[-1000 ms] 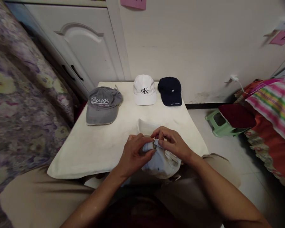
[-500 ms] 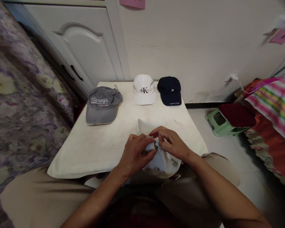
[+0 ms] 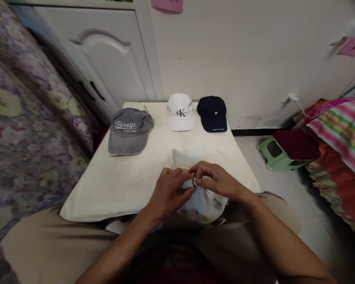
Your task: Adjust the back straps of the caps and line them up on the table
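A pale, whitish baseball cap (image 3: pixel 202 207) lies at the near edge of the cloth-covered table (image 3: pixel 115 189), its brim toward the far side and its strap opening toward me. My left hand (image 3: pixel 171 189) pinches the cap's back strap from the left. From the right, my right hand (image 3: pixel 214 177) grips the strap beside a small dark buckle (image 3: pixel 194 182), its fingertips close to the left ones. Both hands partly cover the strap and the brim. Farther back sit a grey cap (image 3: pixel 130 132), a white cap (image 3: pixel 180 112) with black lettering and a navy cap (image 3: pixel 212 114).
A floral curtain (image 3: pixel 32 138) hangs at the left beside a white cabinet (image 3: pixel 103 67). Behind the table stands a plain wall (image 3: pixel 239 59). On the right are a green stool (image 3: pixel 269 152) with a dark red top and a bed with a striped cover (image 3: pixel 343 130).
My right hand's fingers have shifted slightly at the buckle and now cover more of it. Both hands stay on the cap's strap. The whole view has drifted a little.
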Motion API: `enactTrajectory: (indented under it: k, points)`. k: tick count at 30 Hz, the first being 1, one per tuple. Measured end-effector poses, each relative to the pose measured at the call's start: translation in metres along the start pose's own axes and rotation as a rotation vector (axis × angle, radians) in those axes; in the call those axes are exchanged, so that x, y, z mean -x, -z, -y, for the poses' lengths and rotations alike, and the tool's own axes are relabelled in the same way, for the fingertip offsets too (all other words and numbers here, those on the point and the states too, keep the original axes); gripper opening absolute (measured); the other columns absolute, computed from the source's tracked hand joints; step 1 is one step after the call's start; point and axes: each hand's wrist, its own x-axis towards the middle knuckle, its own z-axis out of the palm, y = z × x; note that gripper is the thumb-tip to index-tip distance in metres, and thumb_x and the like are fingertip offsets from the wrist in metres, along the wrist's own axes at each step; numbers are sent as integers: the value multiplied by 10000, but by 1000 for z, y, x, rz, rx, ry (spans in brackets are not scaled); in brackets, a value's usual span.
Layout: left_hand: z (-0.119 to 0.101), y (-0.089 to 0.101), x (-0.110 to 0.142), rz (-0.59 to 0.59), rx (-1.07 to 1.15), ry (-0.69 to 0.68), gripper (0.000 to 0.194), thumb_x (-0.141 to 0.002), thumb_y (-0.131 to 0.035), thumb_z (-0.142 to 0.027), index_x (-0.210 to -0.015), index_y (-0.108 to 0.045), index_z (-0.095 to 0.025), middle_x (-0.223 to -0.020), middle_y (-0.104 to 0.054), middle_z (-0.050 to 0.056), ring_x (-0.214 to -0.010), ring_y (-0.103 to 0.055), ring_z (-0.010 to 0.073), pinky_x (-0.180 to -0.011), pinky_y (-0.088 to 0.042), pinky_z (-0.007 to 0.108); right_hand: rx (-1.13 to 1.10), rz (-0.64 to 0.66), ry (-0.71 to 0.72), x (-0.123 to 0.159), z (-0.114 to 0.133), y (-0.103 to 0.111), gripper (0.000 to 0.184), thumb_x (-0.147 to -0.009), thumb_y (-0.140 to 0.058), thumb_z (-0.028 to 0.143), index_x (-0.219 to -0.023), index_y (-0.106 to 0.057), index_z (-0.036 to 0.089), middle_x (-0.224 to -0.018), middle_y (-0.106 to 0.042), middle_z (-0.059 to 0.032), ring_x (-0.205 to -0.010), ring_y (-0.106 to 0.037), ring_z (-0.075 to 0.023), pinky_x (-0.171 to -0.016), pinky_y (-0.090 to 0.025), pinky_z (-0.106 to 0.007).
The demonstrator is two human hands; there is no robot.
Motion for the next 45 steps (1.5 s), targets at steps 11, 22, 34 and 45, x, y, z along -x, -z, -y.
enactTrajectory:
  k: [11,22,34,45]
  points:
    - [-1,-1,0,43,-7,-30,201,-841,-656,-198,-1039,-648,-225,-868,-666,8,-758,-571,188,-735,-355,362,119,24,61,-1,-1,3,155,-872,-604,178,-719,-582,193,-1016,-649,-33,-947,-597,-199,-865,-434,-346]
    - [0,4,1,20,146,139,179,-830,-697,-254,-1007,-676,-241,-804,-656,-8,-771,-564,194,-746,-413,341,-163,-34,-89,-1,-9,3,120,-848,-686,289,-870,-627,187,-964,-663,-35,-910,-607,-186,-811,-460,-319]
    - [1,12,0,18,197,100,145,-820,-709,-226,-962,-680,-233,-788,-657,-13,-748,-556,183,-756,-410,342,-429,176,-262,-5,-26,8,243,-786,-763,351,-912,-662,170,-780,-586,21,-669,-509,-108,-624,-413,-228]
    - [6,7,2,68,111,24,149,-850,-692,-287,-995,-677,-258,-926,-706,11,-841,-601,204,-797,-414,361,-411,165,-275,-4,-27,5,222,-767,-772,324,-863,-645,169,-742,-572,32,-636,-483,-97,-576,-371,-214]
